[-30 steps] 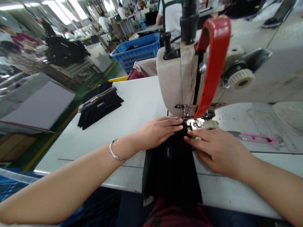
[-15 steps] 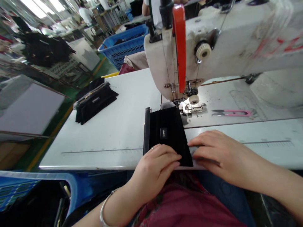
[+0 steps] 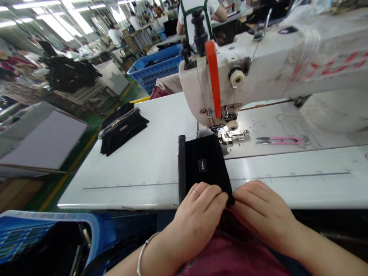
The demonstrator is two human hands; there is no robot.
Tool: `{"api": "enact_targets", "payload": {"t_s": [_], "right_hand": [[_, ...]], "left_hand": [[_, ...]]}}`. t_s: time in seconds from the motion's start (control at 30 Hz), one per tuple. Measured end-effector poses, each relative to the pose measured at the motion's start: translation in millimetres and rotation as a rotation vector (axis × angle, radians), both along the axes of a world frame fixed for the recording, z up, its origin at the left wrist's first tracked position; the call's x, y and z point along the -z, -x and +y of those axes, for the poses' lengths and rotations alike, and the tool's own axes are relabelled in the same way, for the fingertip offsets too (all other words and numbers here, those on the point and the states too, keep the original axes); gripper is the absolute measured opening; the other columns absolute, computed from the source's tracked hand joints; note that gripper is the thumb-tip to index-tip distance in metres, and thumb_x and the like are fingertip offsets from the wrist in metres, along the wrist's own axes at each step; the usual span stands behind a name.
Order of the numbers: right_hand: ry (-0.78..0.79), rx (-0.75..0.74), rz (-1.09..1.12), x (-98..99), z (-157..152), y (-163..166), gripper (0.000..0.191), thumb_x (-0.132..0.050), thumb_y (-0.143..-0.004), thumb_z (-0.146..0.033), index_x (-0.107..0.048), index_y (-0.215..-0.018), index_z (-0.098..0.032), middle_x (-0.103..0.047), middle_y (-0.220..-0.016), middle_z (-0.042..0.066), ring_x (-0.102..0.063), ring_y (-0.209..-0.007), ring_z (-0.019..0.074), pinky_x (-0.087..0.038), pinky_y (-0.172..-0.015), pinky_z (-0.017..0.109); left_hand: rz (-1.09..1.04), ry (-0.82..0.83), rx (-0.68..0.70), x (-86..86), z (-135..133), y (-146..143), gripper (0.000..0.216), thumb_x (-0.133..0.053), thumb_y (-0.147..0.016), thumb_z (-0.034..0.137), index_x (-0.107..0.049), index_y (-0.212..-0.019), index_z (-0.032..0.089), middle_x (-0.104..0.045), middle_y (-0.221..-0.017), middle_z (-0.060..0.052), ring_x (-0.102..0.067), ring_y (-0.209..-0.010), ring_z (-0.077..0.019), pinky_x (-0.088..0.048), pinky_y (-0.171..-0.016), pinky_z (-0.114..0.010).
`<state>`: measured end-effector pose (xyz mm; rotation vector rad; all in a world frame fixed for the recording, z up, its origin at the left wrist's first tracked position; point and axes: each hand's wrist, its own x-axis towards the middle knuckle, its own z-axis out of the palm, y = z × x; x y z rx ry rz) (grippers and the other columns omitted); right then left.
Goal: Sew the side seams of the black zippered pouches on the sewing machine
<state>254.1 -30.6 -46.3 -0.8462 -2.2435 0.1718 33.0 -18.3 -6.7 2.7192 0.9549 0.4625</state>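
Observation:
A black fabric pouch [image 3: 214,153] with a small label lies on the white table, its far corner at the presser foot of the sewing machine [image 3: 201,88]. My left hand [image 3: 201,214] is closed over the pouch's near edge, fingers curled and pressing on the fabric. At the near right corner, my right hand [image 3: 261,211] pinches the edge of the same pouch between thumb and fingers. The hands nearly meet at that corner. The thumbs are partly hidden.
Pink thread snips [image 3: 280,140] lie right of the needle area. Several finished-looking black pouches [image 3: 123,130] are stacked at the table's left. A blue basket [image 3: 94,230] stands below the near left edge, another blue basket [image 3: 158,65] behind. A person in an apron [image 3: 195,19] is beyond the machine.
My right hand has moved left and down onto the pouch's near right corner and closed on it. My left hand's fingers have curled more tightly near that corner. The camera view has tilted up.

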Motion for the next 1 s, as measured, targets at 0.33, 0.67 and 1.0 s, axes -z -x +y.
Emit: {"api": "enact_targets", "payload": {"t_s": [0.33, 0.67, 1.0], "right_hand": [[-0.103, -0.014, 0.046, 7.2, -5.4, -5.2, 0.02, -0.064, -0.088, -0.001, -0.068, -0.106, -0.01, -0.072, -0.093, 0.006, -0.06, -0.086, 0.02, -0.053, -0.08, 0.039], [-0.158, -0.043, 0.074, 6.3, -3.9, -6.7, 0.018, -0.068, -0.086, -0.001, -0.072, -0.103, -0.006, -0.073, -0.09, 0.006, -0.061, -0.082, 0.0181, -0.052, -0.08, 0.039], [-0.101, 0.046, 0.136, 7.4, -6.4, -7.4, 0.016, -0.075, -0.084, -0.007, -0.069, -0.098, -0.009, -0.071, -0.091, 0.006, -0.058, -0.09, 0.0203, -0.052, -0.085, 0.04]], "left_hand": [[-0.061, -0.042, 0.034, 4.9, 2.2, 4.2, 0.027, -0.048, -0.101, 0.009, -0.063, -0.123, 0.012, -0.066, -0.099, -0.008, -0.058, -0.09, -0.0191, -0.054, -0.086, -0.034], [-0.085, -0.051, 0.046, 6.7, 0.6, 3.4, 0.025, -0.055, -0.098, 0.007, -0.065, -0.121, 0.011, -0.065, -0.107, -0.009, -0.056, -0.098, -0.02, -0.05, -0.091, -0.036], [-0.104, -0.066, 0.074, 10.3, 1.9, 7.8, 0.031, -0.062, -0.094, 0.006, -0.063, -0.125, 0.008, -0.068, -0.108, -0.009, -0.059, -0.099, -0.0204, -0.054, -0.09, -0.037]]}}
